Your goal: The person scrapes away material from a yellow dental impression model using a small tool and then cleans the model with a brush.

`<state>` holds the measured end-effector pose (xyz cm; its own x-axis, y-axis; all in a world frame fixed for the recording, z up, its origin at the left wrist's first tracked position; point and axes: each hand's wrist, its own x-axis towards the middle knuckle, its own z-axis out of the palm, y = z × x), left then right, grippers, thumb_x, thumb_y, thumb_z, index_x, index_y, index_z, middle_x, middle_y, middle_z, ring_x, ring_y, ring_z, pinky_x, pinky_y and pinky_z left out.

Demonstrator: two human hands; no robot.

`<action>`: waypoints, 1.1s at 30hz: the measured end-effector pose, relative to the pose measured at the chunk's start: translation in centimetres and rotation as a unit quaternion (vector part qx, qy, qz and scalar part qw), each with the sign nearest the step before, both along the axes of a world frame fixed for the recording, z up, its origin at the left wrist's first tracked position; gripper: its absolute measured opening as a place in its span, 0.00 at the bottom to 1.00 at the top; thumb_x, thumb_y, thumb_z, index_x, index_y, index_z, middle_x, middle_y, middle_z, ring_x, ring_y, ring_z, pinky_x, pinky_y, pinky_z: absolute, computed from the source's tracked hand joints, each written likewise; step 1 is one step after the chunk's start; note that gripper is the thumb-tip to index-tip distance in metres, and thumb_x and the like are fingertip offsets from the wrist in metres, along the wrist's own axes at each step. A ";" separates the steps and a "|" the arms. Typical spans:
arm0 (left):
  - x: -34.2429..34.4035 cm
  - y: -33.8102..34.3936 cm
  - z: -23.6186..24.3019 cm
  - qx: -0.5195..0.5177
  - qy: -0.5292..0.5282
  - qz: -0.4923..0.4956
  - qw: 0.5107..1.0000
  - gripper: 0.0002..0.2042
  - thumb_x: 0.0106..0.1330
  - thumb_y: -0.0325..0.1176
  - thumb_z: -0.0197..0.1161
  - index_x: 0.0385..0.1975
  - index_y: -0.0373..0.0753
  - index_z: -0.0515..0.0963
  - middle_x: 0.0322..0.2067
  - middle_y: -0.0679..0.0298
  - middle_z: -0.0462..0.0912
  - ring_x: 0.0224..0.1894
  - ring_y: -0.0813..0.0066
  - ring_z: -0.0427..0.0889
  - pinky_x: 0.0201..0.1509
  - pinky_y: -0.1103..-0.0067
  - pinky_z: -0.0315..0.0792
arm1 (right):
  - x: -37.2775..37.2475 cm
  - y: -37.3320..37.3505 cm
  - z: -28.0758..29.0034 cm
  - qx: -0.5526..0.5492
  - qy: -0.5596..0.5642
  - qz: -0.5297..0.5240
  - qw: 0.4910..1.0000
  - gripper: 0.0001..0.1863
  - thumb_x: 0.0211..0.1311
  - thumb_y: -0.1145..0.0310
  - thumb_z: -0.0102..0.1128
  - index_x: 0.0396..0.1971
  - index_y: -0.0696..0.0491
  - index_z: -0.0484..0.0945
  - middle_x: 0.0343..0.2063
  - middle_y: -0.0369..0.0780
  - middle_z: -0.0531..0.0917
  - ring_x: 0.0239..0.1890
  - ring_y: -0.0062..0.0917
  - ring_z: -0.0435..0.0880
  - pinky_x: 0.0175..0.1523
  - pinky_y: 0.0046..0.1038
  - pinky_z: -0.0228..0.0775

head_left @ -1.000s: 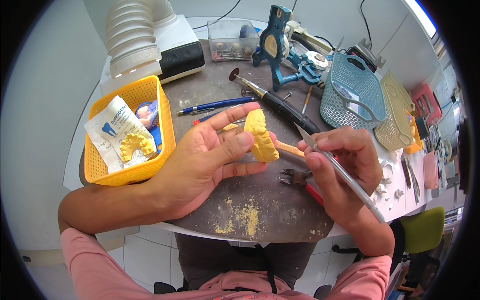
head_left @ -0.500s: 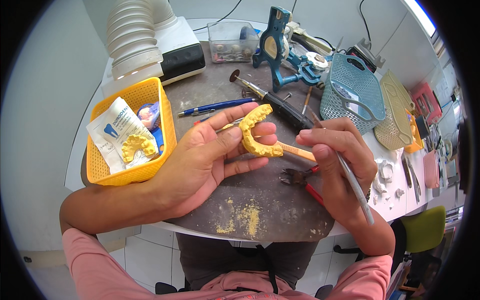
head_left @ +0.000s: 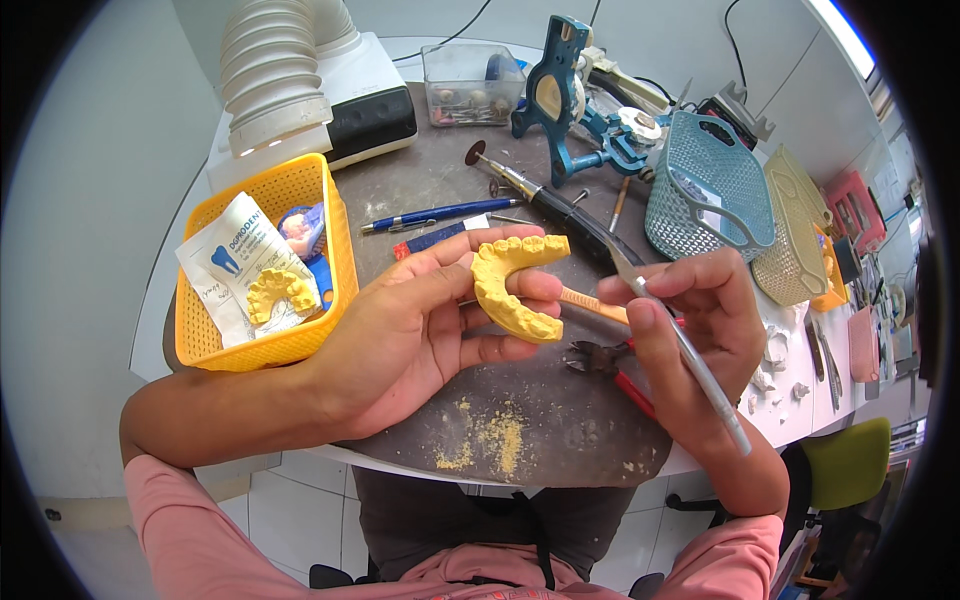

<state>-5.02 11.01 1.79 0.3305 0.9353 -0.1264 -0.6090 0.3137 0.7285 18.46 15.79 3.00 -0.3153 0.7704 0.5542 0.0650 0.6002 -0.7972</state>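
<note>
Between the thumb and fingers of my left hand (head_left: 405,325) is a yellow, horseshoe-shaped dental cast (head_left: 492,290), its row of teeth curving open toward the right. My right hand (head_left: 700,325) grips a silver craft knife (head_left: 690,365) like a pen, the blade pointing up and away from me. The blade is apart from the cast. Below the hands, yellow shavings (head_left: 500,435) lie scattered on the dark worktop (head_left: 400,425). Pliers with red handles (head_left: 605,362) rest behind my right hand, which hides part of them.
At the left stands a yellow basket (head_left: 340,260) holding a second yellow cast (head_left: 278,293) and a paper packet. A handpiece with a cutting disc (head_left: 545,205), a blue pen (head_left: 440,215) and a blue articulator (head_left: 552,100) lie farther back. A blue basket (head_left: 705,190) is at the right.
My left hand has turned the cast, so its teeth and curved outer side show more. The knife is still in my right hand, with its blade now in plainer view.
</note>
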 end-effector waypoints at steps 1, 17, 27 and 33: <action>-0.1 -0.1 0.0 -0.006 -0.004 0.000 1.000 0.24 0.84 0.40 0.43 0.74 0.37 0.60 0.56 0.56 0.81 0.58 0.65 0.83 0.57 0.75 0.82 | 0.3 0.3 0.0 -0.015 -0.015 -0.003 1.000 0.06 0.64 0.76 0.68 0.39 0.61 0.84 0.32 0.44 0.87 0.33 0.26 0.87 0.39 0.25 0.77; 0.3 -0.3 -0.8 0.010 -0.034 -0.081 0.996 0.25 0.84 0.47 0.43 0.72 0.38 0.61 0.48 0.55 0.81 0.44 0.71 0.88 0.37 0.79 0.84 | -0.1 1.5 0.6 0.165 -0.170 0.045 0.970 0.19 0.52 0.78 0.76 0.46 0.58 0.86 0.35 0.43 0.86 0.31 0.24 0.86 0.33 0.22 0.78; 0.9 -0.5 -0.2 0.023 0.106 -0.033 0.994 0.21 0.81 0.42 0.55 0.66 0.36 0.70 0.56 0.58 0.80 0.58 0.70 0.83 0.55 0.74 0.84 | 0.2 1.4 0.6 0.092 -0.139 0.101 0.981 0.15 0.63 0.81 0.65 0.49 0.63 0.82 0.41 0.43 0.82 0.39 0.21 0.82 0.45 0.20 0.73; 0.8 -0.4 -0.1 0.075 0.164 -0.049 0.982 0.21 0.78 0.36 0.61 0.66 0.34 0.71 0.57 0.60 0.80 0.58 0.74 0.82 0.58 0.77 0.82 | 0.4 1.3 0.5 0.104 -0.140 0.099 0.980 0.16 0.69 0.75 0.62 0.54 0.64 0.80 0.42 0.44 0.82 0.42 0.22 0.82 0.47 0.22 0.74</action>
